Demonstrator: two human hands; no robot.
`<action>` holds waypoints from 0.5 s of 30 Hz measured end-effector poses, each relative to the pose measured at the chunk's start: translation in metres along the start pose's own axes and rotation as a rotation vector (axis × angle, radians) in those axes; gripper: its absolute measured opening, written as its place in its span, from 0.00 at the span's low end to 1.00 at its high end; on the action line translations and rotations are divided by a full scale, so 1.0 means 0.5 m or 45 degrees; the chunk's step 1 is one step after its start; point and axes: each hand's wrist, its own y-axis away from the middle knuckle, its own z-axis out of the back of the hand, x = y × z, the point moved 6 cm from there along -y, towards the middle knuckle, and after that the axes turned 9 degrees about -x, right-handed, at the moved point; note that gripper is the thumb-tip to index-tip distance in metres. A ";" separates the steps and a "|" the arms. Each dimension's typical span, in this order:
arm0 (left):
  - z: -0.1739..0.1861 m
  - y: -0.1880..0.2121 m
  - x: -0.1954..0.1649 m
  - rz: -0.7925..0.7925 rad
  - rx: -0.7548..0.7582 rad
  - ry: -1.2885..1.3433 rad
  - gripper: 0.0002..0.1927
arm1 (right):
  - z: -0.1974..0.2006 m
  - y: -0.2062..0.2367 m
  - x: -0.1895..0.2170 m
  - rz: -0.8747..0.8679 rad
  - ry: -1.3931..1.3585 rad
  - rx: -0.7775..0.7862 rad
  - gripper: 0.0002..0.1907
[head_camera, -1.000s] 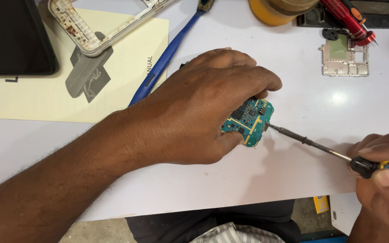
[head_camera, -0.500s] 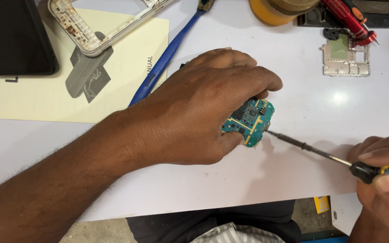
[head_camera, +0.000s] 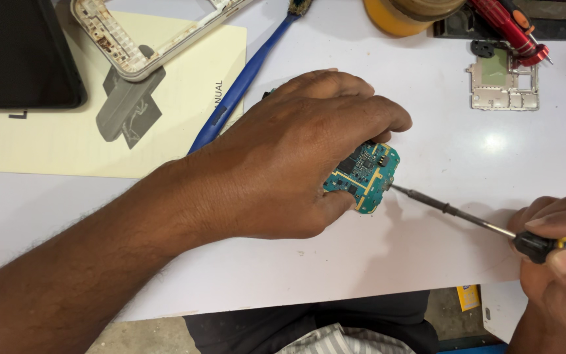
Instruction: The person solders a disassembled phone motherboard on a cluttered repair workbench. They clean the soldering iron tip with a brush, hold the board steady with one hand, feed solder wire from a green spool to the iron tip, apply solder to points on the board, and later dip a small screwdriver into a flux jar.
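left hand pinches one small teal circuit board; right hand grips one slim black-handled screwdriver; one blue brush behind on white surface.

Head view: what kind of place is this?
Probably a small phone or electronics repair bench. The left hand holds a teal circuit board on a white table, and the right hand sets a thin screwdriver against its edge. A stripped phone frame and a metal shield plate lie nearby.

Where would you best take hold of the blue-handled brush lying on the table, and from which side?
Probably the bare middle of the blue-handled brush, from above with fingers across it: it lies flat and slanted, the left hand covers its lower end, and its bristles meet the frame's top edge.
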 end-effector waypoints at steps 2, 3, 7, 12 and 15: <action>0.000 -0.001 -0.002 -0.026 -0.013 -0.012 0.34 | 0.003 -0.001 -0.006 -0.038 -0.009 -0.021 0.13; -0.001 -0.002 -0.002 -0.031 -0.016 -0.010 0.34 | 0.006 -0.001 -0.007 -0.046 -0.008 -0.034 0.13; -0.002 -0.002 -0.001 -0.005 -0.003 -0.002 0.34 | 0.004 0.001 -0.005 -0.029 -0.019 -0.030 0.12; 0.001 0.000 -0.001 -0.024 -0.021 0.012 0.35 | 0.004 0.001 -0.002 -0.030 -0.032 -0.022 0.13; -0.001 0.000 0.001 -0.014 -0.016 0.021 0.34 | 0.001 -0.003 -0.001 -0.032 0.008 -0.025 0.13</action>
